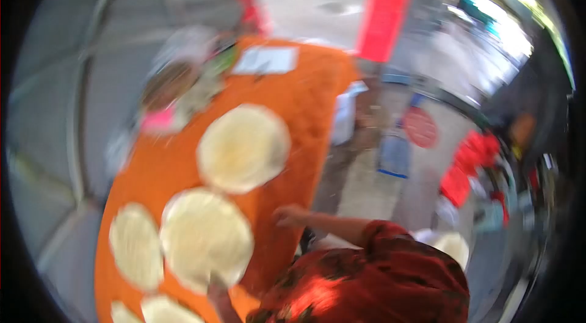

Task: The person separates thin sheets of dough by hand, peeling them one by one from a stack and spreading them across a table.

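The whole view is blurred by motion. An orange table [305,97] carries several pale round flatbreads: one in the middle [243,147], one nearer [206,239], one at the left [135,245]. Neither of my hands shows. Another person in a red patterned shirt [372,283] leans in at the bottom right. That person's hand [287,216] rests on the table's right edge, beside the nearer flatbread. A dark shape [218,293] below that flatbread may be their other hand; I cannot tell.
At the table's far end lie a white sheet [267,60], a pink item [157,120] and blurred dishes [177,79]. Red posts [386,8] stand behind. To the right, the floor holds a blue and white box [394,155] and red items [473,158].
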